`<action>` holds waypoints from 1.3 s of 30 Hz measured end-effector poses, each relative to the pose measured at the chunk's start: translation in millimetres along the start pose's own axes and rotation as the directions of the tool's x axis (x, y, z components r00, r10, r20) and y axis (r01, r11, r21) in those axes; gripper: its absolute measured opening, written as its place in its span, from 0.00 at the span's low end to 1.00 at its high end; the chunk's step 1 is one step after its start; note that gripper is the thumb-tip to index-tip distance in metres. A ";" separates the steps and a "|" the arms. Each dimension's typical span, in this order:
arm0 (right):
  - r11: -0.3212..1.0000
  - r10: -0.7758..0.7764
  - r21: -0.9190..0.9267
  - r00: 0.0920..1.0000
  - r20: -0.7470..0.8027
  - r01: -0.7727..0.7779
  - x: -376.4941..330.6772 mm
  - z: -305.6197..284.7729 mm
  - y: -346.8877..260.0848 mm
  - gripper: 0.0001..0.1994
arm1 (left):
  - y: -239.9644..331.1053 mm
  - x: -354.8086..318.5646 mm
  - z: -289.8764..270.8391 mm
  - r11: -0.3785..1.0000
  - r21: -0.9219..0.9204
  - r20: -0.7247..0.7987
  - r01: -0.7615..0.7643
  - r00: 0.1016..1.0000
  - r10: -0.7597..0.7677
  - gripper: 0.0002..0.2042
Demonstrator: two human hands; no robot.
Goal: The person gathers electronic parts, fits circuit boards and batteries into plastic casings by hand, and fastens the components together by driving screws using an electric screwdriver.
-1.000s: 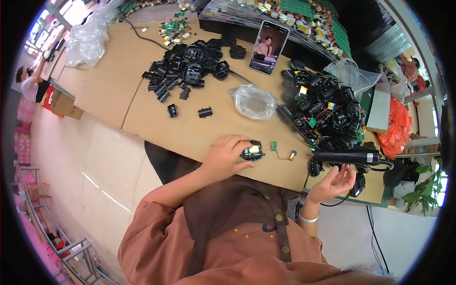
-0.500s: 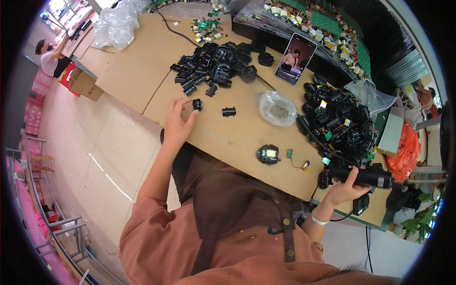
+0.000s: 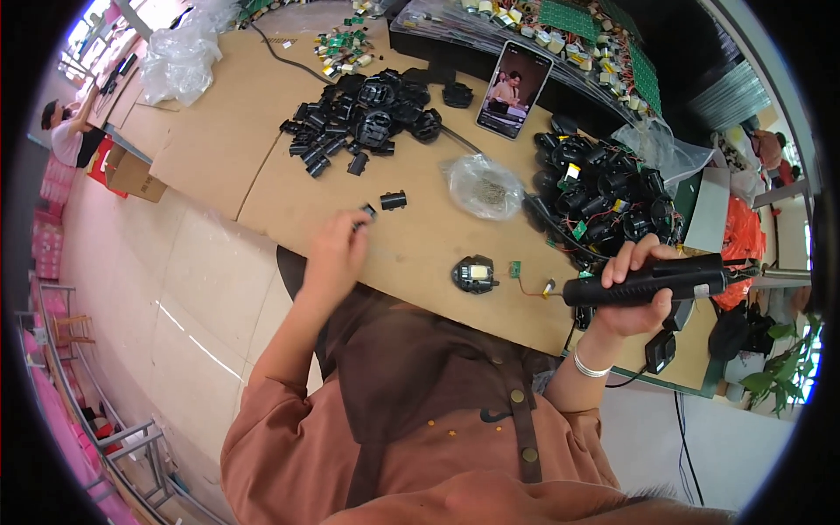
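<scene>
Above the surface [image 3: 416,258], right fingers [image 3: 623,261] now have the black tool [image 3: 682,276] lifted; left fingers [image 3: 350,220] just pinched up a small black part [image 3: 367,214], so yeah, both are busy; black housing [image 3: 474,274] sits between them.

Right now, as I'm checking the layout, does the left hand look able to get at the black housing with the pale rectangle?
Likely yes: only cardboard appears between the left hand and the black housing, though the hand seems to hold a small black part.
</scene>
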State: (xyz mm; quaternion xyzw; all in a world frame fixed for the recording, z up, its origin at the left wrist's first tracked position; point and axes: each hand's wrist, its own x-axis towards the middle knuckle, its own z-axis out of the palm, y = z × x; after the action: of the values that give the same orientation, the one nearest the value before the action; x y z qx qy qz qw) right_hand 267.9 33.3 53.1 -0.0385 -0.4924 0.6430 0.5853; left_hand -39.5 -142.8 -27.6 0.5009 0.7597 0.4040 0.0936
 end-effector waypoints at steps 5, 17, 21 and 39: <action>0.995 -0.062 -0.076 0.998 -0.020 0.061 1.9 4.7 21.0 0.25 | 26.3 -15.0 20.3 0.981 0.073 0.074 -0.178 0.982 0.173 0.12; 0.990 -0.139 -0.053 0.985 -0.102 0.134 -9.6 -14.1 38.7 0.25 | 32.5 -14.2 28.6 0.930 0.180 0.212 -0.320 0.936 0.281 0.15; 0.991 -0.130 -0.051 0.988 -0.087 0.126 -11.8 -14.2 37.5 0.25 | 42.5 -10.2 35.8 0.970 0.082 0.125 -0.229 0.968 0.218 0.14; 0.997 -0.073 -0.020 0.995 -0.069 0.071 -20.1 -8.7 35.5 0.24 | 76.1 -15.2 78.5 0.952 -0.206 0.283 -0.225 0.918 0.278 0.12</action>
State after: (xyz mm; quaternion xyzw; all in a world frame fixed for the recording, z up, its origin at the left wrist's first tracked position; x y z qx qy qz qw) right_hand 254.2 28.6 14.0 -0.0484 -0.4783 0.6154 0.6246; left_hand 62.9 -101.7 -29.2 0.6417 0.6277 0.3924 0.2006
